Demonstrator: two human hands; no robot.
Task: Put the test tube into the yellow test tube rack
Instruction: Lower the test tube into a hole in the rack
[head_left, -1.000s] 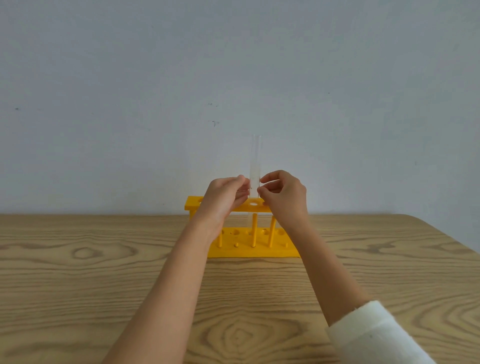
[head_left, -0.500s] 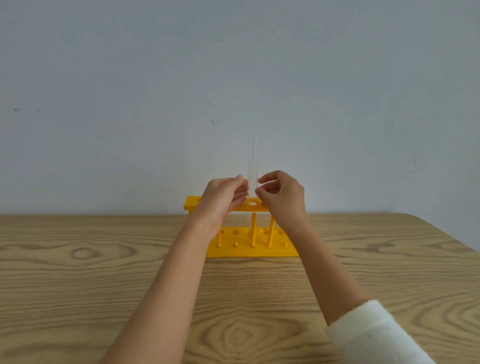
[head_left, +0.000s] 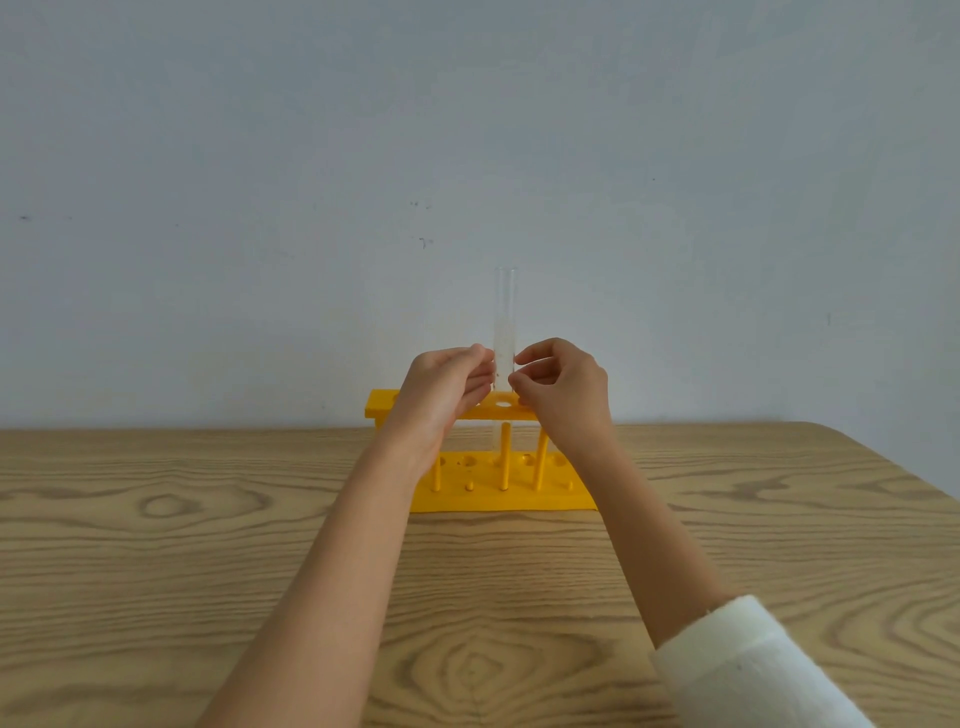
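The setting looks like a plain room arranged for a simple lab-style exercise rather than a fitted laboratory. A light wooden table with bold oval grain (head_left: 208, 571) stands against a bare, pale grey-white painted wall (head_left: 260, 156) with a few small dark specks. The only laboratory items are a bright yellow plastic test tube rack (head_left: 498, 499) and a clear glass test tube (head_left: 505, 312) standing upright in it.

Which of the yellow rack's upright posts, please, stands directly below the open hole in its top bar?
The middle upright post of the yellow plastic test tube rack does: it rises straight under the open round hole, while the other two posts stand off to either side.
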